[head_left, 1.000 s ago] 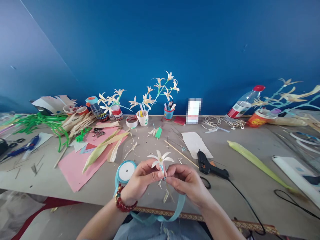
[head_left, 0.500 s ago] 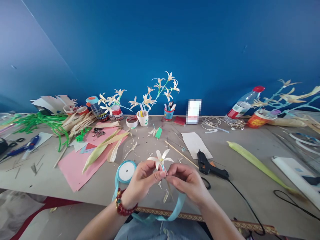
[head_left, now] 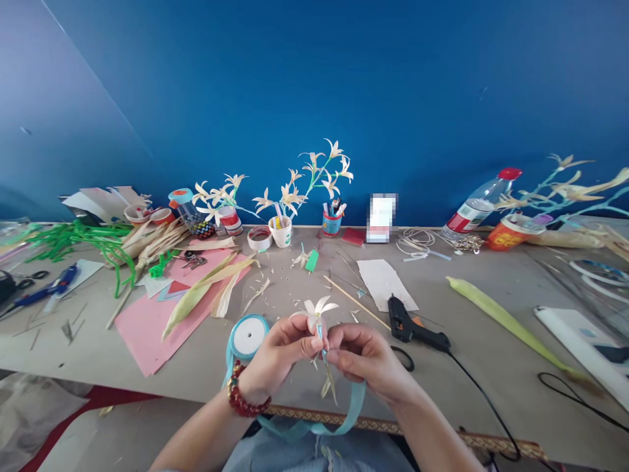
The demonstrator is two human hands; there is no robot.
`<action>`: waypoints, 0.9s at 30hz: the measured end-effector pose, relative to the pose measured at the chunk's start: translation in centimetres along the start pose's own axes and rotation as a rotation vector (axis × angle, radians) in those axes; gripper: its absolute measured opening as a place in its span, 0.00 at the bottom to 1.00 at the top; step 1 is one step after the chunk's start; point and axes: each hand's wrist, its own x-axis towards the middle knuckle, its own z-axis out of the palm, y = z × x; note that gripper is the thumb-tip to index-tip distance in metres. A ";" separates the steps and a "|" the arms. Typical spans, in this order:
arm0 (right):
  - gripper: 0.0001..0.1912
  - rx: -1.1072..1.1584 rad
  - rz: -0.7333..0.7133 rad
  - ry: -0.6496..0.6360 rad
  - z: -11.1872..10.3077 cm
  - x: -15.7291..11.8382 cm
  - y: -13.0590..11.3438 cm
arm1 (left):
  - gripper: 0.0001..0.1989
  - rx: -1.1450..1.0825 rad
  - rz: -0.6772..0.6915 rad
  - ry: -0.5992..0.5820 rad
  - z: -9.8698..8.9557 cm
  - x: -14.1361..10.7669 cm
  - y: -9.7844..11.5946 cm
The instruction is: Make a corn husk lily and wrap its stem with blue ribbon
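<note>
My left hand (head_left: pixel 291 344) pinches a white husk flower (head_left: pixel 318 309) just below its petals, with the bloom standing above the fingertips. A strip of light blue ribbon (head_left: pixel 354 403) runs from my right hand (head_left: pixel 361 354), whose thumb and finger are closed on it beside the flower's stem. Some blue wrapping shows on the stem between the two hands. The ribbon hangs in a loop in front of my lap and leads back to a ribbon spool (head_left: pixel 249 335) lying left of my left hand. Below the fingers a pale husk end points down.
A black glue gun (head_left: pixel 410 328) with its cord lies to the right, near a wooden stick (head_left: pixel 356 303) and white paper (head_left: pixel 386 285). Pink paper (head_left: pixel 147 331) with corn husks (head_left: pixel 196 301) lies left. Cups with husk flowers (head_left: pixel 281 231) and a bottle (head_left: pixel 474 206) stand along the wall.
The flower has tipped, its petals now seen more from the side. More of the blue-wrapped stem shows between my fingers. Both hands stay in nearly the same place.
</note>
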 end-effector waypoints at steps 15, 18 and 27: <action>0.17 -0.281 -0.184 0.141 0.3 0.1 -0.5 | 0.11 0.302 0.067 0.141 0.2 -0.3 0.1; 0.17 -0.209 -0.095 0.099 0.2 0.0 -0.5 | 0.11 0.224 0.039 0.103 0.2 -0.3 0.1; 0.15 -0.062 -0.009 0.018 -0.2 0.1 0.2 | 0.12 0.111 -0.008 0.017 0.1 -0.3 0.4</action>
